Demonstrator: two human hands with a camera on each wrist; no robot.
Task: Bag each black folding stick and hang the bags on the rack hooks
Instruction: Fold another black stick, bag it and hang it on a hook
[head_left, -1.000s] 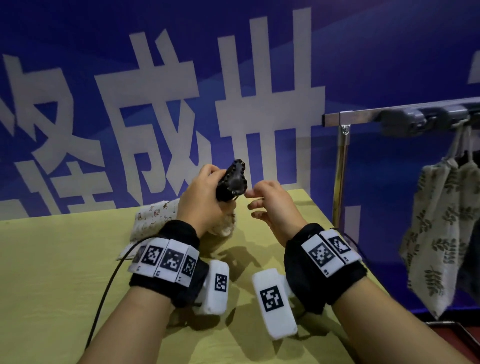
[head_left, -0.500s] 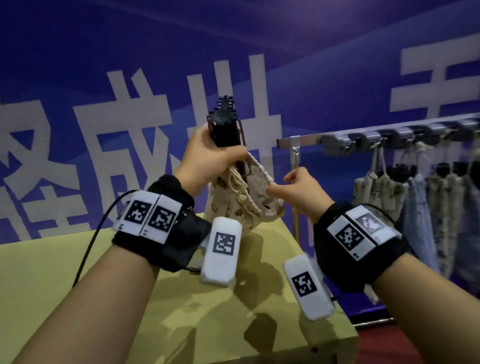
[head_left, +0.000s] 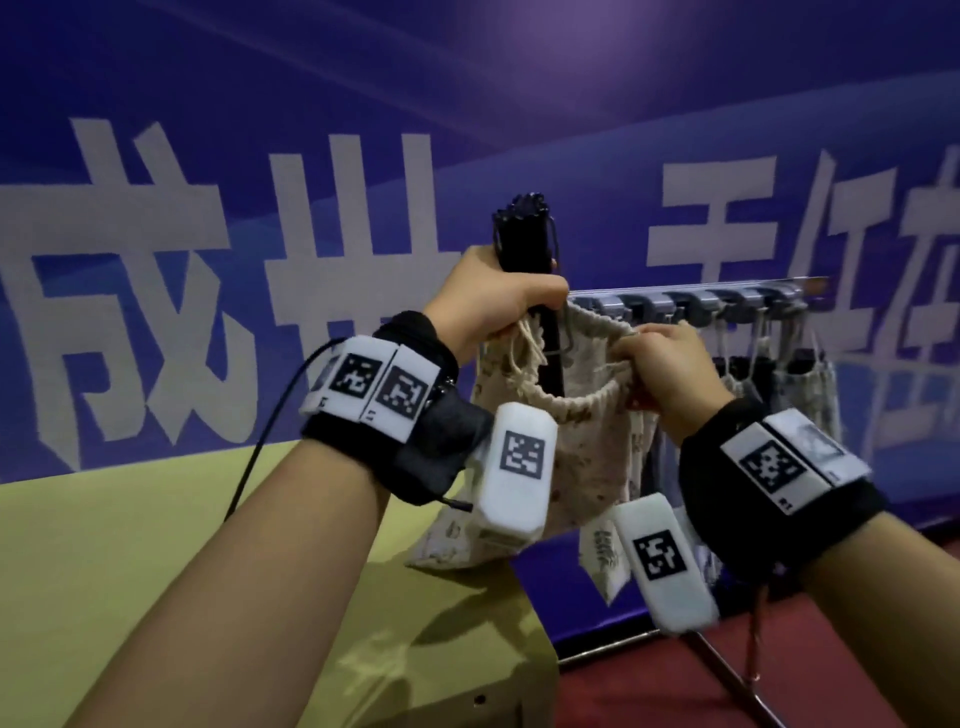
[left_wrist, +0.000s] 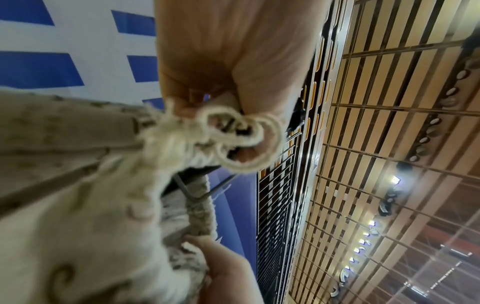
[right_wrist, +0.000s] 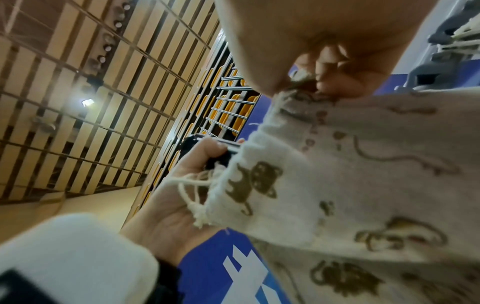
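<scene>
left hand (head_left: 493, 301) grips black folding stick (head_left: 527, 249) plus bag (head_left: 582, 441) cord | right hand (head_left: 670, 369) pinches bag rim | stick half inside, upright

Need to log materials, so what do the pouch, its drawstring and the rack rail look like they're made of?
Pouch: cream printed woven cloth, matte, gathers softly. Drawstring: pale twisted cord, probably cotton; fuzzy strands show. Rack rail: likely metal, smooth with a dull sheen.
</scene>
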